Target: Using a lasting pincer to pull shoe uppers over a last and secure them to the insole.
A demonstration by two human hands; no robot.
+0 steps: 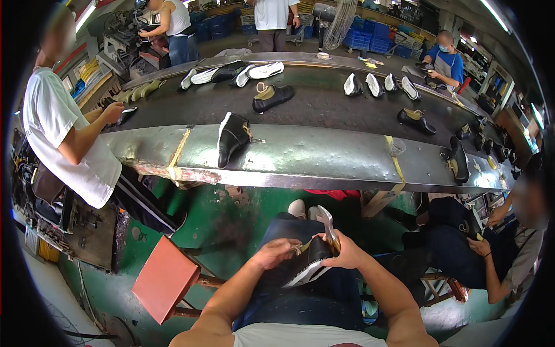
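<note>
Above my lap is a black shoe (315,251) with a white sole edge, tilted. My right hand (346,252) is closed around one end of it. A pale, sole-shaped strip (327,224) rises at that hand's thumb and fingers; whether it is joined to the shoe I cannot tell. My left hand (278,253) is at the shoe's other side, fingers pinched together beside a tan bit at the opening; what they hold is too small to make out. On the bench edge ahead stands another black shoe (232,139) with a white sole, toe toward me.
A long metal-edged bench (312,153) crosses ahead, with several shoes and white soles on its dark belt. A brown-red stool (166,279) is at my left. One person (69,133) stands left; another (520,231) sits right holding a shoe. More people work beyond the bench.
</note>
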